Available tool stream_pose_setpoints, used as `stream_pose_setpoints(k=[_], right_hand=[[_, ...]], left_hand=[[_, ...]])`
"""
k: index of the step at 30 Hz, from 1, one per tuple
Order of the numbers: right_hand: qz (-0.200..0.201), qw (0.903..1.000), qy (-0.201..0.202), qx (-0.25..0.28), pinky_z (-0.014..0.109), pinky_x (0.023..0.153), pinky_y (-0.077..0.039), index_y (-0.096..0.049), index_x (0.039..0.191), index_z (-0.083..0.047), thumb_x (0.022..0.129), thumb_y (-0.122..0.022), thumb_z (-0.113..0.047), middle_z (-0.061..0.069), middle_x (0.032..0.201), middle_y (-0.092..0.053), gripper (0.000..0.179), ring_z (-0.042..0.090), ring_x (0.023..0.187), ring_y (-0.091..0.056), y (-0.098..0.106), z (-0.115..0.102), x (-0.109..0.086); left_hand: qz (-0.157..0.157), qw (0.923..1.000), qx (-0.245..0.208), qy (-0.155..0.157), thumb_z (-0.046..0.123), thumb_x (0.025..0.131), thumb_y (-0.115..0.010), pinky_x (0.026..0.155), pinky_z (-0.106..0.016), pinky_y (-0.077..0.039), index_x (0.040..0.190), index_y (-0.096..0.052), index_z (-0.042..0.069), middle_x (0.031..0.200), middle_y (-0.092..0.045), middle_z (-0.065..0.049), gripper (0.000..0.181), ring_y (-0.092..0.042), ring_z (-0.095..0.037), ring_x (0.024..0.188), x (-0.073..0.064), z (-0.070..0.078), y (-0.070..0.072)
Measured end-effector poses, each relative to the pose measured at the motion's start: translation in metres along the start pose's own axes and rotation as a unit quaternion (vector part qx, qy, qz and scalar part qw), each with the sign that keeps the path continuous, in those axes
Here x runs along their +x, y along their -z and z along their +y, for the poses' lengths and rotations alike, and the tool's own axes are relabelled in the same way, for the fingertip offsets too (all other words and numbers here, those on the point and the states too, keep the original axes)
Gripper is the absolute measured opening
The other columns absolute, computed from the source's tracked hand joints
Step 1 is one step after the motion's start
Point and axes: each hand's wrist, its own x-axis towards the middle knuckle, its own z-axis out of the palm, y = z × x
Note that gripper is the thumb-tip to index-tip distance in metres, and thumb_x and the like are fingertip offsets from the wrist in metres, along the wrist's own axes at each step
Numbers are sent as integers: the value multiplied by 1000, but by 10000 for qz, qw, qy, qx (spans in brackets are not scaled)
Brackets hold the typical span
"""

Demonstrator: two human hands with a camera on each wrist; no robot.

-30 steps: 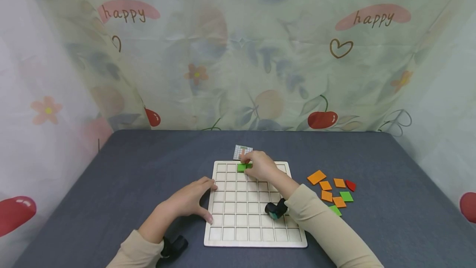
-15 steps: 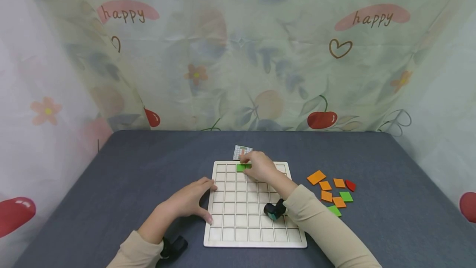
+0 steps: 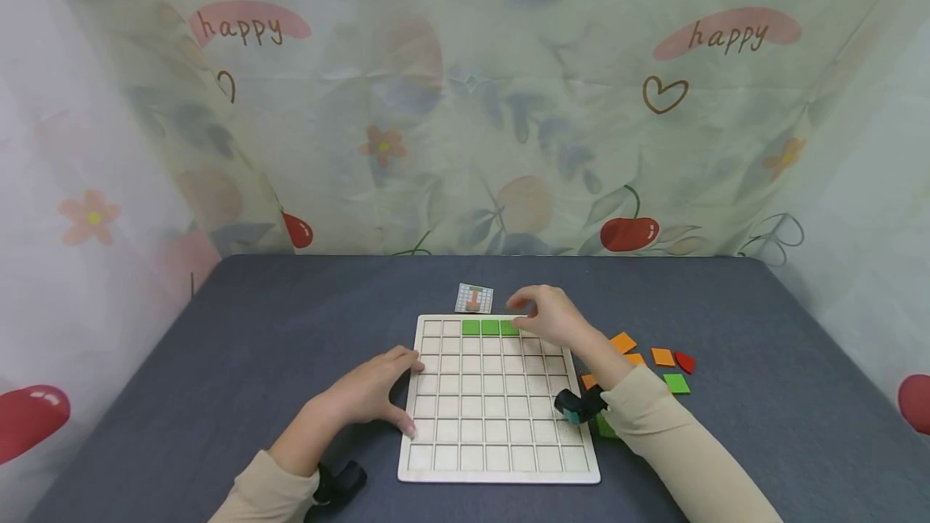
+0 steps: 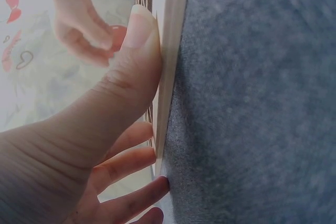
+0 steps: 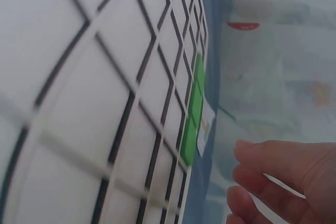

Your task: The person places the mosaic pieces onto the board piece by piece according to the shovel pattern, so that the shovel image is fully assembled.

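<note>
Left hand: the left hand (image 3: pixel 368 387) has thumb and fingers spread well apart, touching the left edge of the grid board (image 3: pixel 483 431).
Right hand: the right hand (image 3: pixel 552 318) is raised over the board's far right part, fingers loosely bent, thumb and fingertips apart, nothing between them.
Board: flat on the dark tablecloth (image 3: pixel 291 305).
Green row: three green tiles (image 3: pixel 490 328) sit side by side in the farthest row, third to fifth cells from the left.
Card: a small patterned card (image 3: pixel 474 299) lies just beyond the far edge.
Loose pieces: orange tiles (image 3: pixel 663 357), a red piece (image 3: pixel 684 361) and green ones lie right of the board, some partly hidden by the right arm.
</note>
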Motion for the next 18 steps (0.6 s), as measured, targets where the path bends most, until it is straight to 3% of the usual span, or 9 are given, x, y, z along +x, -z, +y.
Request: stream_pose_setpoints(k=[7,12,18], right_hand=[[214,9997,-26,-67,31,67,-49,-65,111,1,85,-65,-8,19,105,-66,27,24,81,-59,27,30,-22],[388,9988,-254,-143,35,69,-50,-65,110,0,86,-65,-10,19,104,-66,26,25,84,-59,42,49,-37],[454,9967,-659,-168,30,65,-49,-64,112,0,86,-65,-13,19,104,-65,29,25,84,-58,54,67,-54]], left_hand=[[-5,10000,-11,-23,38,56,-86,102,-47,-40,124,-53,4,134,-47,-14,83,-47,-32,125,0,0,0],[-42,10000,-42,-35,37,57,-86,102,-47,-40,125,-53,4,134,-47,-15,82,-46,-32,125,-1,0,1],[-44,10000,8,-72,38,58,-86,101,-47,-40,125,-53,4,134,-47,-15,82,-46,-32,125,-1,-1,1]])
